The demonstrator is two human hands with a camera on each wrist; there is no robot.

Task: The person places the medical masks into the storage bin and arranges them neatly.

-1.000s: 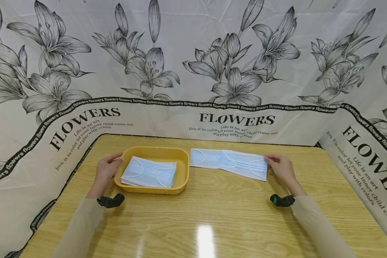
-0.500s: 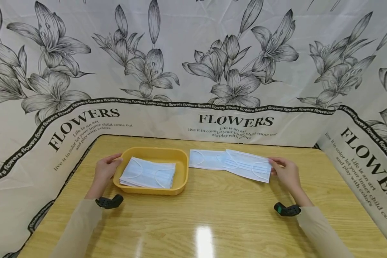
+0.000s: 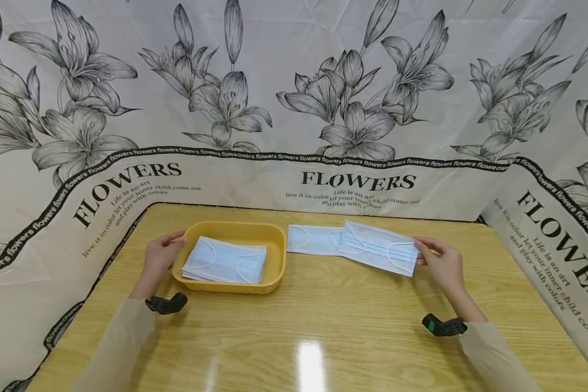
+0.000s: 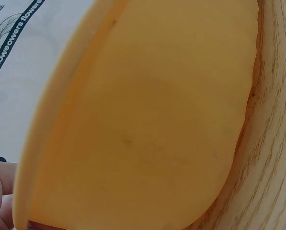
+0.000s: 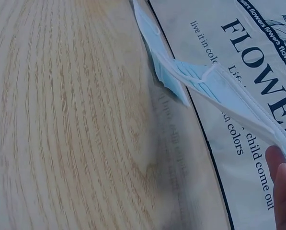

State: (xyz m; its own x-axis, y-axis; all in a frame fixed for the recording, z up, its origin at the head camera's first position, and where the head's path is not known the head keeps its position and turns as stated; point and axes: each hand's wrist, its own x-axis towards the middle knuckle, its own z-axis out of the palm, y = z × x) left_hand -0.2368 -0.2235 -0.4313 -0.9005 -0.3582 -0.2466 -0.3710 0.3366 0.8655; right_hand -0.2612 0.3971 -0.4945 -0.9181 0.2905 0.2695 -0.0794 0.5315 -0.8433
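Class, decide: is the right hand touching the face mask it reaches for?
Touching: the head view shows the right hand pinching the face mask at its right end.

The desk (image 3: 323,326) shows a light wood-grain surface with a glossy finish; a bright lamp reflection sits on its near part, and the right wrist view shows the grain lines clearly. The tray (image 3: 277,256) looks like smooth yellow plastic with a dull sheen, its outer wall plain and unmarked in the left wrist view. The held face mask (image 3: 379,247) is thin, matt, pale blue non-woven cloth, pleated, with a white edge band and white loops. The masks in the tray (image 3: 225,261) and the flat mask (image 3: 313,239) match it. The printed backdrop (image 3: 294,81) looks like creased, matt sheet. The sleeves (image 3: 495,354) are matt beige cloth.
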